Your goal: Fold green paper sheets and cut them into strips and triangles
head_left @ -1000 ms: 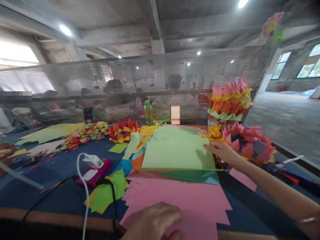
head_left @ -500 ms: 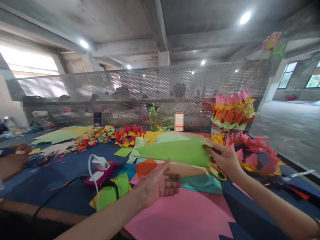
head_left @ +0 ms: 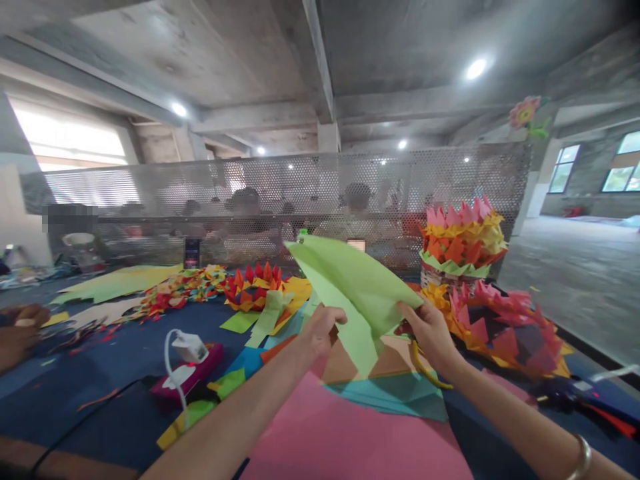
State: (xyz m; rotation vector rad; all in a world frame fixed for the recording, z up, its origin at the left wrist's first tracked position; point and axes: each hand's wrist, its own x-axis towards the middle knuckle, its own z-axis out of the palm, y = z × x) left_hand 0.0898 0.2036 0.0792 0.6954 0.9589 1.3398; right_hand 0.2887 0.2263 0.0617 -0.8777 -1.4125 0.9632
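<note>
A light green sheet of paper point(head_left: 380, 293) is lifted above the table, bent along a fold. My right hand point(head_left: 431, 327) pinches its right corner. A yellow scissors handle point(head_left: 425, 367) shows below that hand; the blades are hidden, and I cannot tell whether the hand holds it too. At the sheet's lower left edge, my left hand point(head_left: 323, 330) is closed with its fingers curled on the paper. Beneath both hands lie tan paper point(head_left: 350, 363), teal sheets point(head_left: 395, 399) and a large pink sheet point(head_left: 360, 440).
A purple power strip point(head_left: 210, 360) with a white charger point(head_left: 190, 348) lies left. Paper scraps point(head_left: 185, 293) and a red-orange petal ring point(head_left: 253, 287) are behind. Right stand a petalled basket point(head_left: 463, 240), a pink-yellow ring point(head_left: 505, 327) and a dark tool point(head_left: 565, 393). Another person's hand point(head_left: 23, 333) is far left.
The green sheet has risen off the pile and is bent upward. My left hand has gone from open over the pile to closed on its edge. My right hand keeps its corner.
</note>
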